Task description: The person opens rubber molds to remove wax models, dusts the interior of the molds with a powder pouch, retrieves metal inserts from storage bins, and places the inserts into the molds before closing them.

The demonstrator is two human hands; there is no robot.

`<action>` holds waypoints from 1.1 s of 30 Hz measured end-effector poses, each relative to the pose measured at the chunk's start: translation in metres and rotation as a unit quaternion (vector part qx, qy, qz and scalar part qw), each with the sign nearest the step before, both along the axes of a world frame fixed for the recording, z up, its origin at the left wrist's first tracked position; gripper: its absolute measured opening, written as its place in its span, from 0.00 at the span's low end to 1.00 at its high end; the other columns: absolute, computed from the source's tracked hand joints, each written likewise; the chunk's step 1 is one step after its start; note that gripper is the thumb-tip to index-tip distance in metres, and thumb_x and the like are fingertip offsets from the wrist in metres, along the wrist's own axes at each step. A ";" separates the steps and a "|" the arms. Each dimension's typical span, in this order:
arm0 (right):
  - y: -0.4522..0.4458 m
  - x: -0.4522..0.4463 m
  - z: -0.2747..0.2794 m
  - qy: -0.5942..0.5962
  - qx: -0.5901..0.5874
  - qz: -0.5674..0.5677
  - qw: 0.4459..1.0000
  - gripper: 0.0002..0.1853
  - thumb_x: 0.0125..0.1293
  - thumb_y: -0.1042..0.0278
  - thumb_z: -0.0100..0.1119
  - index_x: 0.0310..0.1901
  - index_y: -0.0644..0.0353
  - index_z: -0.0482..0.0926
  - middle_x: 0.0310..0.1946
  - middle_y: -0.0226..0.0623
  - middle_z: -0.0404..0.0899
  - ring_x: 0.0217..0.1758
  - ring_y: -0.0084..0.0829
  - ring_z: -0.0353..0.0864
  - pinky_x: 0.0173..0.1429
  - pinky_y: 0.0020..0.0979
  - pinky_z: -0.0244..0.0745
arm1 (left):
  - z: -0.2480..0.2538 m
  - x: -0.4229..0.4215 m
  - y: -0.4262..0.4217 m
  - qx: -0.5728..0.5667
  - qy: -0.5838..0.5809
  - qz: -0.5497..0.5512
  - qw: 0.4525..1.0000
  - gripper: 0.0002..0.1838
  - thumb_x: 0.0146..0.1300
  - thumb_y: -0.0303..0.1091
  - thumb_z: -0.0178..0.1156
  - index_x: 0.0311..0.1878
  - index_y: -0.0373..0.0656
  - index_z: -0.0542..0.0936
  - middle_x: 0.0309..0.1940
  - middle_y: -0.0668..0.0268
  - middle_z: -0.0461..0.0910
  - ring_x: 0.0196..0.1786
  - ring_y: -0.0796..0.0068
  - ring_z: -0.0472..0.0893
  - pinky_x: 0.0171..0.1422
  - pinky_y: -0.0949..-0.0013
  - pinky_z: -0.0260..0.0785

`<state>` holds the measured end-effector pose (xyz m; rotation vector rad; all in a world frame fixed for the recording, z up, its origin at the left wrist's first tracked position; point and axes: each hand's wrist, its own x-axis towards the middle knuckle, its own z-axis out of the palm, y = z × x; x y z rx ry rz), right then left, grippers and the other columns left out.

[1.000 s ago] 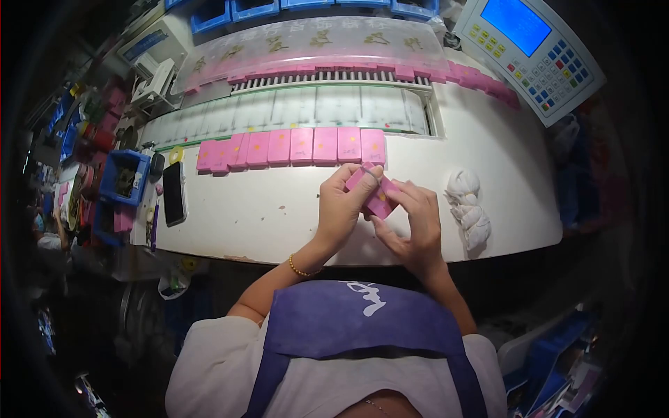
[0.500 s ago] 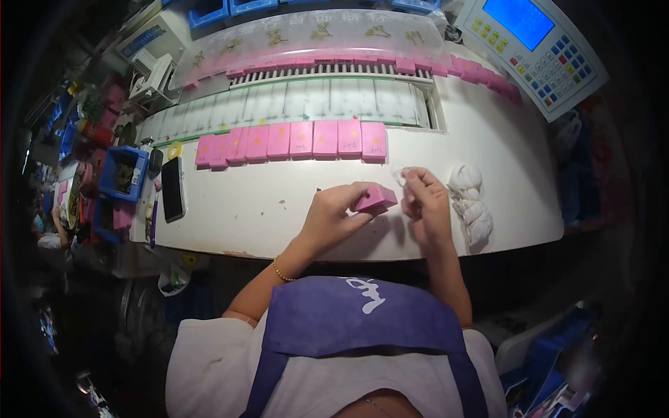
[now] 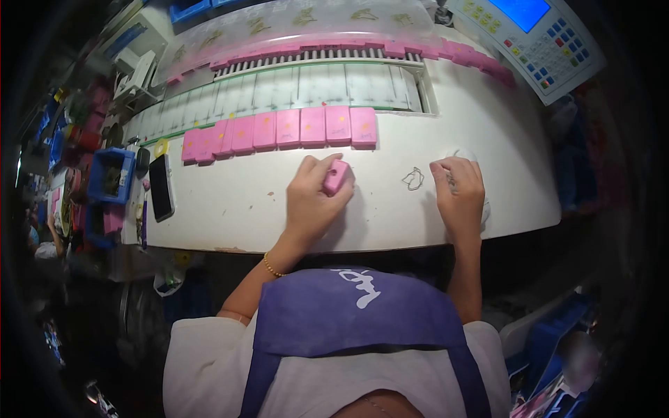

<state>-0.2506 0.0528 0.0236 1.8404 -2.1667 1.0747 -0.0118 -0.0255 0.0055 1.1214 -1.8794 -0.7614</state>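
Observation:
My left hand (image 3: 310,194) is closed around a small pink block (image 3: 336,177) with a dark hole in its near face, held over the white worktop. Over at the right, my right hand (image 3: 460,195) has its fingers and thumb curled on a twisted white cloth bundle (image 3: 465,154); the hand covers most of it. Between my two hands, a thin tangled loop (image 3: 413,179) lies on the worktop, like a fine band or wire. Beyond my left hand stands a row of pink blocks (image 3: 288,127) with small yellow marks and handwriting.
A long glass-topped tray (image 3: 279,85) spans the back of the worktop (image 3: 516,181). At the far right is a keypad panel with a blue screen (image 3: 519,10). A phone (image 3: 162,187) and a blue bin (image 3: 111,175) are at the left.
My right hand has moved right, away from the pink block, onto the white cloth bundle. The thin loop now lies on the worktop. My left hand has shifted left and turned the block.

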 end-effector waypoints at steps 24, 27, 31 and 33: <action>-0.018 0.089 -0.038 -0.552 0.132 0.131 0.813 0.14 0.75 0.63 0.58 0.44 0.67 0.83 0.31 0.27 0.83 0.34 0.14 0.76 0.40 0.21 0.72 | -0.037 -0.009 0.014 -0.093 0.003 -0.050 0.994 0.26 0.44 0.30 0.74 0.50 0.38 0.80 0.38 0.54 0.84 0.38 0.55 0.85 0.42 0.61 0.78; -0.022 0.097 -0.048 -0.570 0.095 0.103 0.810 0.14 0.75 0.62 0.57 0.40 0.67 0.83 0.30 0.28 0.82 0.33 0.14 0.76 0.39 0.21 0.72 | -0.032 -0.012 0.015 -0.110 0.012 -0.030 0.993 0.25 0.45 0.31 0.75 0.49 0.38 0.80 0.35 0.54 0.84 0.36 0.55 0.85 0.41 0.62 0.77; -0.028 0.104 -0.053 -0.620 0.065 0.099 0.776 0.15 0.75 0.61 0.57 0.40 0.67 0.82 0.30 0.27 0.82 0.32 0.13 0.75 0.38 0.20 0.71 | -0.032 -0.010 0.015 -0.140 0.032 -0.005 0.990 0.25 0.46 0.32 0.76 0.49 0.38 0.81 0.35 0.54 0.84 0.35 0.56 0.85 0.41 0.64 0.78; -0.032 0.108 -0.053 -0.641 0.061 0.098 0.759 0.15 0.75 0.61 0.57 0.39 0.67 0.83 0.29 0.27 0.82 0.32 0.13 0.75 0.38 0.20 0.71 | -0.033 -0.010 0.012 -0.153 0.034 0.003 0.988 0.26 0.46 0.32 0.76 0.50 0.38 0.81 0.35 0.55 0.84 0.35 0.56 0.86 0.41 0.64 0.78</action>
